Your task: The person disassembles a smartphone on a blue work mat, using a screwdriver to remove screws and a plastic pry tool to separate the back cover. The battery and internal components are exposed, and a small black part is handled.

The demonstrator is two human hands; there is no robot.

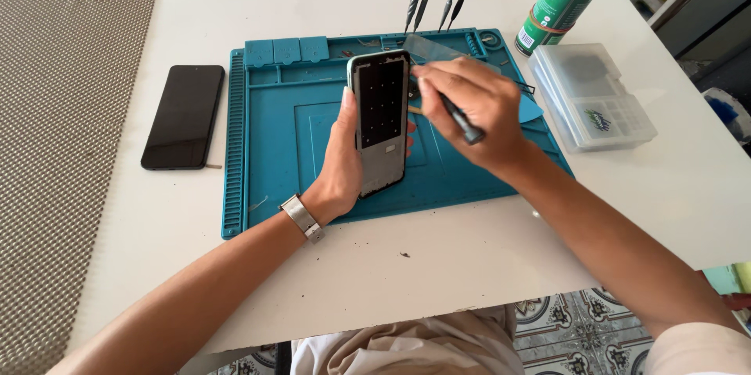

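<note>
Left hand (344, 160) gripping opened phone frame (380, 121) upright over blue repair mat (274, 148), right hand (469, 109) closed on dark screwdriver (458, 118) just right of frame, black phone (184, 115) flat well left of left hand, clear plastic box (591, 97) right of right hand

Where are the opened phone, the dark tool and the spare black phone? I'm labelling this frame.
Opened phone (381, 121): head view, middle of its back.
Dark tool (461, 122): head view, handle.
Spare black phone (184, 115): head view, screen centre.

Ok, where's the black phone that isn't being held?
The flat black phone lies screen-up on the white table, left of the teal repair mat, beside the woven grey mat.
</note>
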